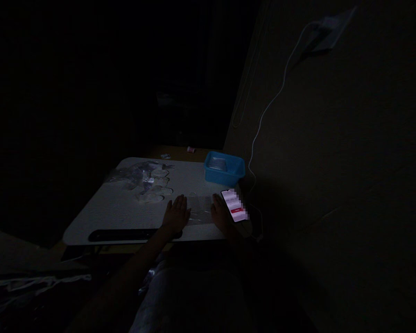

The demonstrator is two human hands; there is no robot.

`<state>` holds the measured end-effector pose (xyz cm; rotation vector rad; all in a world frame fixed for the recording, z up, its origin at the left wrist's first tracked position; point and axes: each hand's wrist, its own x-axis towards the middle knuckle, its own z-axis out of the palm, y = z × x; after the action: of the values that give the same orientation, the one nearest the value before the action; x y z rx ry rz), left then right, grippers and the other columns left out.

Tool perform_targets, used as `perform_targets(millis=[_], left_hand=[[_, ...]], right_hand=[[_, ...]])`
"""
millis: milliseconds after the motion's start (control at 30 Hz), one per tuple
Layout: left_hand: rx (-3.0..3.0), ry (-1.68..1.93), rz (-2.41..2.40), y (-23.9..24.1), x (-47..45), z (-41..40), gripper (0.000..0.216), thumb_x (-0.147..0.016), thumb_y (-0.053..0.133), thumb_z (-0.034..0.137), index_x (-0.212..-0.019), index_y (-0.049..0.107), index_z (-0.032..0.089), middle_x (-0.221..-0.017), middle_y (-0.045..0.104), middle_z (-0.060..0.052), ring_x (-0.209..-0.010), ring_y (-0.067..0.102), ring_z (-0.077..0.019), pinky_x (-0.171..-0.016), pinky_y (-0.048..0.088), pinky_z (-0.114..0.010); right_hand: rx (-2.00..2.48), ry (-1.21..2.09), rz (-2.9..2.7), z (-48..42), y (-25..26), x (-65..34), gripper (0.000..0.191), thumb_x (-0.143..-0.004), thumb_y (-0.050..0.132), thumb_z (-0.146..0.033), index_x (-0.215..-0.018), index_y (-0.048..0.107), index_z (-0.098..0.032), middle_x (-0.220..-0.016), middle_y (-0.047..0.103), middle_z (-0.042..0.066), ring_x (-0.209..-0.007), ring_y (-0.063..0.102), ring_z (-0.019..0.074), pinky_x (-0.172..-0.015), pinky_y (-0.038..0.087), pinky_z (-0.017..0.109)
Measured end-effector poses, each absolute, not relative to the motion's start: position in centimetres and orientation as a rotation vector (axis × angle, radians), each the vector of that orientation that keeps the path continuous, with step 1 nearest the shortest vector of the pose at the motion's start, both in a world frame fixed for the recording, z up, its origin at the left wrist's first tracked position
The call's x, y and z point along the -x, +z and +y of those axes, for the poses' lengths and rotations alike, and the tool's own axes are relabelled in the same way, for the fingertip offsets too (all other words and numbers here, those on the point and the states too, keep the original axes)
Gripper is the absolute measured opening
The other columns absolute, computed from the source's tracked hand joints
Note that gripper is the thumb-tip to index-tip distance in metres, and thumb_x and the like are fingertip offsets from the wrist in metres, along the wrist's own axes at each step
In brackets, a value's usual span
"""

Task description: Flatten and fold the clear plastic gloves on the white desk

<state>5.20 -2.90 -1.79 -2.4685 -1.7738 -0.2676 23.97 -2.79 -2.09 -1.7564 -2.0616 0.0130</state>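
In dim light, a clear plastic bag (200, 208) lies flat on the white table (125, 215). My left hand (176, 213) rests palm down at the bag's left edge, its fingers stretched out. At the bag's right edge is my right hand (219, 212), fingers extended, partly in shadow. Neither hand visibly grips anything. Just right of my right hand lies a phone (235, 206) with a lit screen. Several whitish pieces (156, 189), too dark to name, lie to the left beside crumpled clear plastic (133, 175).
A blue plastic basket (225, 177) with clear packets (217, 163) in it stands at the table's back right corner. A white cable (260, 125) hangs along the right wall. Behind the table is a small pink and white item (191, 150). A black slot (121, 235) runs along the front edge.
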Motion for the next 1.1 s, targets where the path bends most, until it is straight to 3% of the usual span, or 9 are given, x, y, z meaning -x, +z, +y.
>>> perform_targets(millis=[167, 467, 967, 1100], left_hand=[[2.461, -0.283, -1.754, -1.7, -5.2, -3.0, 0.052, -0.087, 0.023, 0.032, -0.131, 0.035, 0.007, -0.138, 0.033, -0.016, -0.128, 0.028, -0.0251, -0.102, 0.022, -0.045], [2.472, -0.227, -1.76, -1.8, -5.1, -2.9, 0.053, -0.086, 0.022, 0.031, -0.131, 0.032, 0.004, -0.139, 0.03, -0.016, -0.129, 0.026, -0.0254, -0.102, 0.021, -0.046], [2.465, -0.35, -1.758, -1.9, -5.1, -2.9, 0.051, -0.087, 0.023, 0.033, -0.13, 0.036, 0.008, -0.137, 0.034, -0.016, -0.128, 0.028, -0.025, -0.102, 0.023, -0.046], [2.461, -0.47, -1.804, -1.5, -4.7, -2.4, 0.048, -0.088, 0.022, 0.031, -0.125, 0.042, 0.008, -0.133, 0.04, -0.016, -0.127, 0.03, -0.0248, -0.1, 0.028, -0.044]], right_hand=[[1.549, -0.052, -2.35, -3.6, -1.0, -20.4, 0.049, -0.086, 0.032, -0.022, -0.134, 0.03, -0.01, -0.138, 0.034, 0.009, -0.13, 0.022, 0.019, -0.108, 0.012, 0.041], [1.611, -0.075, -2.404, -3.8, -1.8, -19.4, 0.052, -0.091, 0.021, -0.039, -0.132, 0.034, -0.011, -0.138, 0.033, 0.011, -0.129, 0.025, 0.0199, -0.106, 0.012, 0.043], [1.763, -0.091, -2.274, -3.6, -2.2, -22.5, 0.051, -0.09, 0.022, -0.038, -0.133, 0.032, -0.011, -0.139, 0.03, 0.012, -0.129, 0.024, 0.0209, -0.104, 0.015, 0.048], [1.777, -0.078, -2.284, -3.6, -2.1, -22.5, 0.051, -0.09, 0.022, -0.038, -0.133, 0.031, -0.011, -0.14, 0.029, 0.011, -0.13, 0.023, 0.0204, -0.104, 0.014, 0.048]])
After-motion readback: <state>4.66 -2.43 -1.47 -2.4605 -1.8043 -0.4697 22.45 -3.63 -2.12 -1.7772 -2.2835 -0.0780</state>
